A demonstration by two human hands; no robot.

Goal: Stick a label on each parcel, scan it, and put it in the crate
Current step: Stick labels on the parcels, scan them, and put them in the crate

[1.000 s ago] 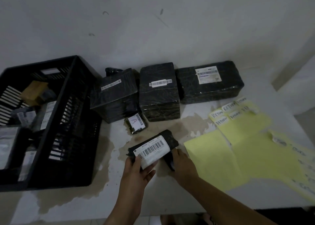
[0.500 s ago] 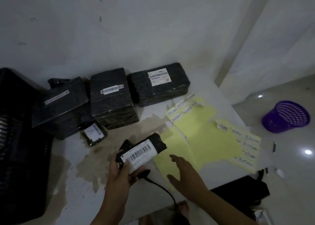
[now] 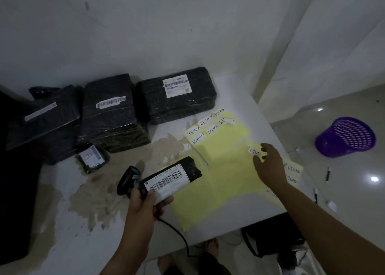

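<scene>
- One small black parcel (image 3: 192, 169), barcode sticker facing up, sits clasped at its near end in the left grip (image 3: 145, 206), over the white surface (image 3: 62, 222).
- The right grip (image 3: 270, 166) reaches across the yellow sheets (image 3: 225, 170) with fingertips at a white "RETURN" label (image 3: 252, 150); I cannot tell whether it pinches it.
- A scanner (image 3: 127, 179) shows just behind the held parcel.
- The black crate (image 3: 14, 170) stands at the left edge, well apart from the parcel.

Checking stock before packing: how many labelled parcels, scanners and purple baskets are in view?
Labelled parcels: 5
Scanner: 1
Purple basket: 1
Total: 7
</scene>
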